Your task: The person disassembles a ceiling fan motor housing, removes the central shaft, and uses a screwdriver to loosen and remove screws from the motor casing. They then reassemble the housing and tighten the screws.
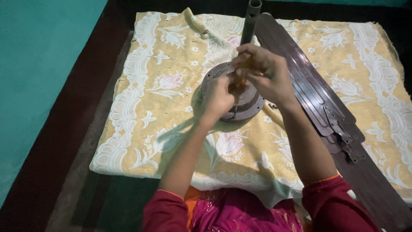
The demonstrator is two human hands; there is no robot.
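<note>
Between the two hands, at the middle of the view, sits a round grey metal fan motor housing (240,101) with a dark metal rod (250,21) rising from its centre toward the top edge. No packages, labels or signs are visible anywhere.

The left hand (218,99) is curled into a loose fist, its fingers (223,88) closed and pressed against the near left side of the housing top. What they grip is hidden inside the fist; it cannot be told whether they hold anything.

The right hand (264,73) hovers just above and to the right of the left one. Its fingers (249,56) are bent and pinched together around a small amber-brown piece (240,77) that hangs down toward the housing centre, beside the foot of the rod. The piece is blurred, so its kind cannot be told.

The housing lies directly under both sets of fingers, touching the left ones and just below the right ones.

Right of the right hand, several long dark brown fan blades (309,94) lie stacked, running diagonally from the top centre down to the lower right corner, with metal brackets (343,133) at their near ends.

Everything rests on a surface covered by a pale yellow cloth (163,86) with white floral lace patterns. Both forearms are bare, and dark red sleeves (334,202) show at the bottom edge. A teal wall (38,64) fills the left side.
</note>
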